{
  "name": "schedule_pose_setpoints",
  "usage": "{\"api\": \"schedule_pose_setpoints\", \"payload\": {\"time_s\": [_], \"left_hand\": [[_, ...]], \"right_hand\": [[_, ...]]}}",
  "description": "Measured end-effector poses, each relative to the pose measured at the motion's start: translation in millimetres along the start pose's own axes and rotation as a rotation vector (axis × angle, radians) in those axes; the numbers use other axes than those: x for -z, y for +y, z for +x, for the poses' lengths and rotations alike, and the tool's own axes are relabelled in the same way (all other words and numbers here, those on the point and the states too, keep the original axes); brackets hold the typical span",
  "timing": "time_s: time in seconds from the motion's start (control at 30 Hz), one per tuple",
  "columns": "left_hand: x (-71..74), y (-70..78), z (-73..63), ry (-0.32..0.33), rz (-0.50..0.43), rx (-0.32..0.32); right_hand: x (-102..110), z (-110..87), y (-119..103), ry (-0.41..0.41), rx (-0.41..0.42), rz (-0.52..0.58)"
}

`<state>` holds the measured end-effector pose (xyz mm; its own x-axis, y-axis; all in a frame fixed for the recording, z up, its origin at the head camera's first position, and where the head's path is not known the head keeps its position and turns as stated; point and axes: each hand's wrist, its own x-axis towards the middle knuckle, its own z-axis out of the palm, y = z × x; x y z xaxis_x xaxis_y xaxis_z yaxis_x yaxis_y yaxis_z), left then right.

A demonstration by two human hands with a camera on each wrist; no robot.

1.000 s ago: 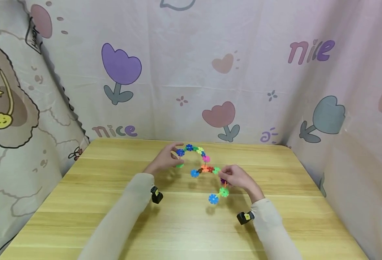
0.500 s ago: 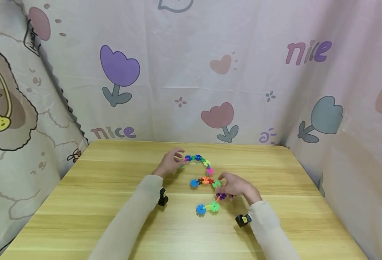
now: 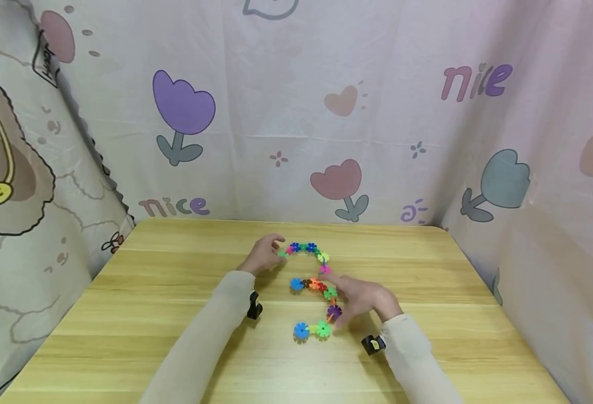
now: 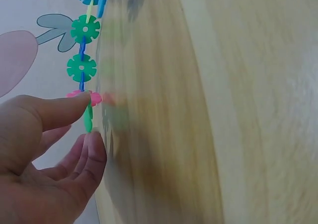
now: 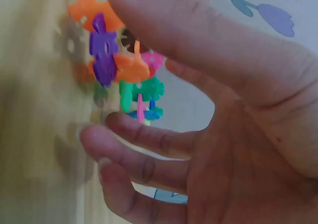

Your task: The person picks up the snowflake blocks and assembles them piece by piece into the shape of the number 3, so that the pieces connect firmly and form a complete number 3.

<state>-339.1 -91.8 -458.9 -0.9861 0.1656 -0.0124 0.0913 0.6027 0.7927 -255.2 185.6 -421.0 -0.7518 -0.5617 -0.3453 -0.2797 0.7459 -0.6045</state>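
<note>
A chain of colourful interlocking plastic snowflake discs point(image 3: 315, 284) lies on the table in a shape like a 3. At its far left end, my left hand point(image 3: 265, 254) pinches the green end disc point(image 4: 88, 118), which stands edge-on between thumb and fingertips in the left wrist view. A pink disc and two green discs point(image 4: 81, 67) follow it. My right hand point(image 3: 364, 296) is beside the chain's right side, fingers spread and thumb near the purple disc point(image 3: 334, 312). In the right wrist view nothing is between its fingers; the purple disc point(image 5: 103, 50) shows past the thumb.
The wooden table point(image 3: 185, 247) ends at a patterned curtain point(image 3: 261, 112) behind, with more curtain at both sides. Each wrist wears a small black camera, such as the right one point(image 3: 373, 344). The chain's near end is a blue disc point(image 3: 301, 330).
The chain, held raised by both hands a second ago, has come down onto the table. Its near end has swung left. My right hand has let go and spread its fingers.
</note>
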Motion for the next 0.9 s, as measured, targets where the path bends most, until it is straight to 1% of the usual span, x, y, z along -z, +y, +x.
{"api": "schedule_pose_setpoints", "payload": {"time_s": [0.13, 0.3, 0.43, 0.6, 0.7, 0.83, 0.9], "left_hand": [[-1.9, 1.5, -1.7, 0.009, -0.002, 0.005], [-1.4, 0.2, -2.4, 0.013, -0.003, -0.010], [-1.0, -2.4, 0.1, 0.000, -0.005, -0.010], [0.1, -2.6, 0.6, -0.024, 0.002, -0.002], [1.1, -3.4, -0.2, -0.030, 0.015, -0.011], [5.4, -6.9, -2.1, -0.038, 0.047, -0.019], [8.9, -8.9, -3.5, -0.052, 0.060, -0.018]], "right_hand": [[-6.8, 2.6, -5.9, -0.005, -0.005, -0.092], [-13.6, 6.4, -8.2, 0.041, -0.001, -0.155], [-14.9, 8.5, -6.8, 0.069, -0.007, -0.156], [-14.1, 11.2, -4.3, 0.078, 0.007, -0.155], [-12.3, 10.5, -3.9, 0.083, 0.015, -0.156], [-9.2, 8.7, -3.6, 0.080, 0.027, -0.143], [-7.6, 7.6, -2.1, 0.079, 0.032, -0.135]]}}
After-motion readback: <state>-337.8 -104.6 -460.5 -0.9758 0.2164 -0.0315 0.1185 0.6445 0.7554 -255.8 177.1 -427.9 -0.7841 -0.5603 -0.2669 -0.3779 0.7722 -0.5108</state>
